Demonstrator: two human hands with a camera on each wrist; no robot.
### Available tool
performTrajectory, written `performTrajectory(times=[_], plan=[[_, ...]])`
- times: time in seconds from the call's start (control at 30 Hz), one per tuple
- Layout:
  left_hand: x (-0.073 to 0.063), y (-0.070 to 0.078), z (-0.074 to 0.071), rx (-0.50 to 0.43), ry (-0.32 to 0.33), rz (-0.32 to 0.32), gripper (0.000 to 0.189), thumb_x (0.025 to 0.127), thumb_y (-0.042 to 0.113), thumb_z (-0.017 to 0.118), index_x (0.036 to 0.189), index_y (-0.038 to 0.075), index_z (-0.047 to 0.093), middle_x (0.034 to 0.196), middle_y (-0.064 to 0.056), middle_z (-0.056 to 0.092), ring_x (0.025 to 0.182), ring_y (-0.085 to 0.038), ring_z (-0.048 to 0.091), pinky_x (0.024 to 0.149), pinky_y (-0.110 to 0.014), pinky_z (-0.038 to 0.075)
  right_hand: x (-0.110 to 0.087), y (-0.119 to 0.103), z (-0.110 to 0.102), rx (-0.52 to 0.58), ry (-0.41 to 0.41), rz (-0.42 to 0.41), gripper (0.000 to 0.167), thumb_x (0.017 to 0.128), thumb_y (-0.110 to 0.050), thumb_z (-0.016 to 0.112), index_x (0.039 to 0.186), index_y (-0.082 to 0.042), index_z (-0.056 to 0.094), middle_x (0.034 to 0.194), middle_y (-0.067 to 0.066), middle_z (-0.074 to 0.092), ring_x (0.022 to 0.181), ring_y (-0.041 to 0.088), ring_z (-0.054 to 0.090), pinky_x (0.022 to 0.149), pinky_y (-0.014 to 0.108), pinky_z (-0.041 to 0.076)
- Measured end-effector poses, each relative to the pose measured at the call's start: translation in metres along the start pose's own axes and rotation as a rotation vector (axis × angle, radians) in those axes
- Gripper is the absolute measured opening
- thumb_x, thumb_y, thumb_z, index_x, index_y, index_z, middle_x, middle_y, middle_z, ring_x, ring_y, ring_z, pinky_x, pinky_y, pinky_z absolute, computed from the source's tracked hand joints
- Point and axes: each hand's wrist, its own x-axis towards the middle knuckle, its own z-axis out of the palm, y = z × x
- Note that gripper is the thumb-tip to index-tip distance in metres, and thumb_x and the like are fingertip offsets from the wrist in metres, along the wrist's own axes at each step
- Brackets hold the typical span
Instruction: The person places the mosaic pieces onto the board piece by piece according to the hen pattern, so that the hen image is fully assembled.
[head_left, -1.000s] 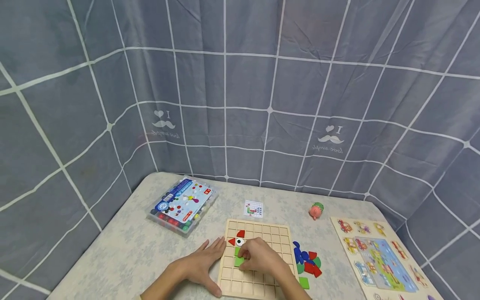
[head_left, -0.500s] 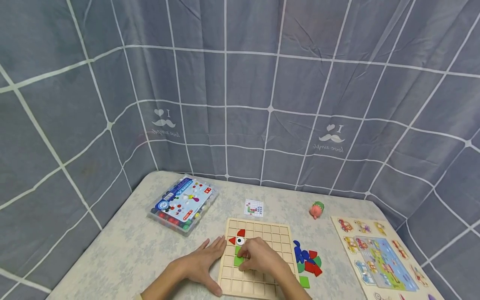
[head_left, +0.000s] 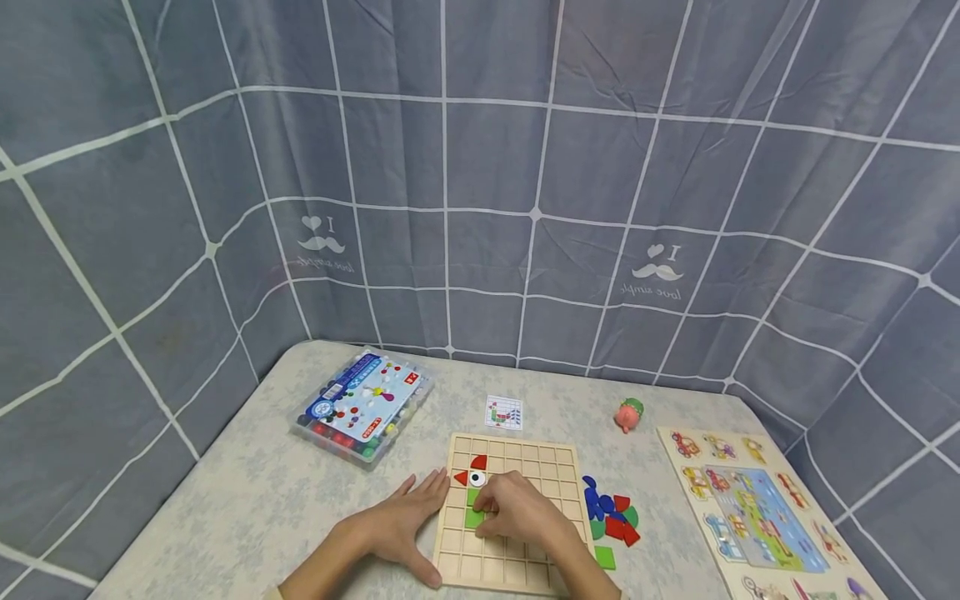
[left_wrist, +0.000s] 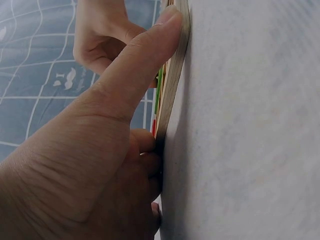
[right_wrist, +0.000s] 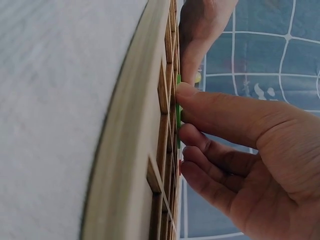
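A wooden grid board [head_left: 457,567] lies on the table. On its upper left sit red pieces [head_left: 479,462], a round eye tile [head_left: 477,478] and green square tiles [head_left: 473,517]. My left hand [head_left: 401,521] lies spread along the board's left side, its thumb against the board's edge [left_wrist: 172,75]. Above the grid my right hand [head_left: 521,510] is bent down, thumb and fingertips pinching at a green tile [right_wrist: 179,117] flat on the board. In the head view that hand covers the cells beneath it.
Loose blue pieces [head_left: 592,502], red pieces [head_left: 616,527] and a green square [head_left: 604,557] lie right of the board. A pattern card [head_left: 504,412], a clear plastic case [head_left: 367,404], a small pink-and-green toy [head_left: 628,414] and a wooden picture puzzle [head_left: 693,479] stand around it.
The head view has shifted slightly. Both hands keep their places on the board, and the pieces lie as before.
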Motion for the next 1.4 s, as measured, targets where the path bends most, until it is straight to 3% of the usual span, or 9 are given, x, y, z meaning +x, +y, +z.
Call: performTrajectory(times=[0.23,0.4,0.7,0.97,1.27,1.4], plan=[[0.001,-0.003,0.000,0.006,0.017,0.011,0.128,0.062,0.065,0.080,0.154,0.000,0.019,0.164,-0.014,0.013,0.153,-0.029,0.009,0.124,-0.054,0.007,-0.002,0.001,-0.006,0.019,-0.001,0.008,0.020,0.071,-0.019,0.086,0.088,-0.013,0.078,0.080,-0.009,0.072,0.064,-0.006,0.053,0.059,0.012,0.048],[-0.001,-0.003,0.000,0.001,0.016,0.008,0.129,0.062,0.065,0.080,0.154,0.000,0.019,0.164,-0.014,0.013,0.153,-0.030,0.009,0.124,-0.054,0.006,-0.014,0.010,-0.016,0.066,0.012,0.044,0.021,0.072,-0.017,0.085,0.090,-0.010,0.078,0.083,-0.005,0.073,0.064,-0.003,0.052,0.058,0.015,0.047],[-0.002,-0.003,0.000,0.005,0.007,0.010,0.128,0.063,0.065,0.080,0.154,0.000,0.019,0.164,-0.014,0.013,0.153,-0.030,0.009,0.124,-0.055,0.006,-0.056,0.063,-0.045,0.096,0.076,0.100,0.017,0.076,-0.014,0.079,0.092,-0.011,0.076,0.077,-0.005,0.064,0.064,-0.001,0.045,0.055,0.018,0.041],[0.002,-0.004,0.003,0.019,0.013,0.006,0.129,0.061,0.066,0.080,0.154,0.000,0.019,0.164,-0.014,0.014,0.153,-0.029,0.009,0.124,-0.054,0.007,-0.090,0.101,-0.064,0.151,0.003,0.185,0.018,0.074,-0.004,0.078,0.091,-0.008,0.074,0.077,-0.002,0.065,0.065,0.000,0.049,0.055,0.020,0.044],[0.000,-0.003,0.001,-0.003,0.007,0.003,0.128,0.062,0.064,0.081,0.154,0.000,0.019,0.164,-0.014,0.014,0.153,-0.029,0.009,0.124,-0.054,0.006,-0.099,0.107,-0.058,0.180,-0.025,0.156,0.026,0.068,0.001,0.081,0.090,-0.005,0.068,0.078,-0.002,0.062,0.067,0.002,0.051,0.057,0.019,0.046],[0.000,-0.002,0.001,-0.015,0.002,0.000,0.128,0.062,0.065,0.081,0.155,0.001,0.018,0.164,-0.013,0.012,0.153,-0.028,0.008,0.124,-0.054,0.006,-0.099,0.103,-0.058,0.138,-0.019,0.209,0.026,0.068,-0.002,0.082,0.087,-0.007,0.065,0.075,-0.002,0.060,0.065,0.006,0.050,0.055,0.021,0.043]])
